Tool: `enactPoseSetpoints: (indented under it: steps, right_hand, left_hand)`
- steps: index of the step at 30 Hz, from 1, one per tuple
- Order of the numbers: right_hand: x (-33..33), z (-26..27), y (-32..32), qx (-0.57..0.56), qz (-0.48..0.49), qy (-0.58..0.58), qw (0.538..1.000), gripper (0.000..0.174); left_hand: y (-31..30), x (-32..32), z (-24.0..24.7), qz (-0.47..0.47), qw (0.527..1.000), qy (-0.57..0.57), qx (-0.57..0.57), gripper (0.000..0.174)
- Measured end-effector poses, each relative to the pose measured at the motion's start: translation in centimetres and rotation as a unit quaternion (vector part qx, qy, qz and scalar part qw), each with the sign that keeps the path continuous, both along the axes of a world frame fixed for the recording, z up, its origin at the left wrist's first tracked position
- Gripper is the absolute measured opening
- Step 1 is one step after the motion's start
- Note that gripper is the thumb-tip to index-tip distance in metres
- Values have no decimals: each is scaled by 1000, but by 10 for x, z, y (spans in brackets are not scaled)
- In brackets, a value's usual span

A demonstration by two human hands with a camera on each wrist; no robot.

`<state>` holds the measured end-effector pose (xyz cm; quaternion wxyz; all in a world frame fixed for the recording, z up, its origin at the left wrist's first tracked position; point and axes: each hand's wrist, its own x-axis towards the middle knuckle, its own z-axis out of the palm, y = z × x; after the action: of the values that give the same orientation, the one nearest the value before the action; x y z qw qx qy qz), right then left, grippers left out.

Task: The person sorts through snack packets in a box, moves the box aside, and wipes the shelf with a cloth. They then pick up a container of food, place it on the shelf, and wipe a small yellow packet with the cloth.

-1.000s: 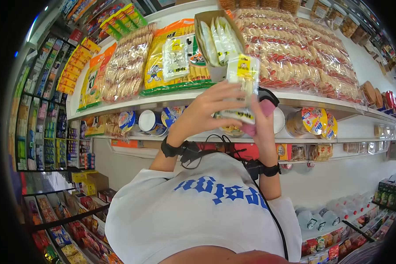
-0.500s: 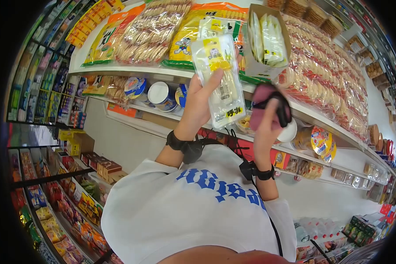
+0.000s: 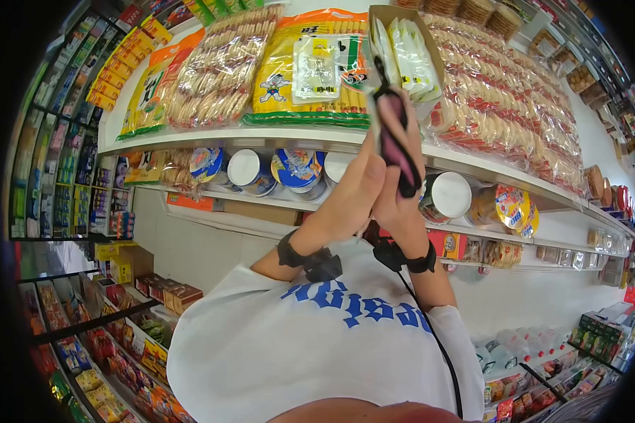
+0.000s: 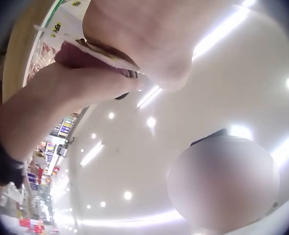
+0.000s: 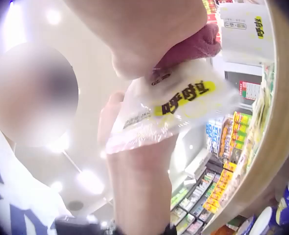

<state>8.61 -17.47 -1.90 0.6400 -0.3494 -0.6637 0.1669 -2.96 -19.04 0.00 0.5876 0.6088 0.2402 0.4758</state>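
My left hand (image 3: 353, 187) holds a flat, clear snack packet (image 5: 186, 100) with yellow-and-black lettering. In the head view the packet is seen nearly edge-on, just left of the pad. A pink pad with a black strap (image 5: 196, 46) is gripped in my right hand (image 3: 402, 211) and lies against the packet's upper part in the right wrist view. Both hands are close together in front of the shelf edge. A similar packet (image 3: 316, 69) lies on a large yellow snack bag (image 3: 279, 74). Behind my hands stands an opened box (image 3: 434, 53) of upright packets.
Bagged crackers (image 3: 222, 70) and wide rows of wrapped biscuits (image 3: 487, 106) cover the shelf to both sides. Under its white edge (image 3: 261, 137) stand tubs with white lids (image 3: 243, 168). Cables hang along the shirt.
Half a second ago my hands were apart, the packet facing up and the pad to its right. Now they have come together, with the packet turned edge-on and the pad against it.
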Motion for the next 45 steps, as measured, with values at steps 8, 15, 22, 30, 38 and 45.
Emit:
enactPoseSetpoints:
  steps: [8, 15, 22, 30, 38, 45]
  right_hand:
    - [4, 17, 3, -96, 29, 128, 987, 44]
    - [-18, -4, -22, -19, 160, -220, 962, 58]
    - [3, -62, -20, -299, 70, 290, 906, 44]
    - [0, -53, -44, -309, 40, 231, 922, 35]
    - [16, -52, -52, -292, 19, 233, 927, 36]
    - [5, -36, -54, -123, 44, -29, 991, 70]
  left_hand:
    - [3, 5, -13, 25, 994, -36, -97, 60]
    - [59, -27, 22, 77, 875, -431, -207, 68]
    - [47, -30, 24, 70, 925, -333, -172, 65]
    - [35, -27, 12, 168, 976, -114, -82, 52]
    - [31, -16, 9, 190, 979, -76, -2, 52]
    - [26, 7, 6, 77, 974, -208, -53, 64]
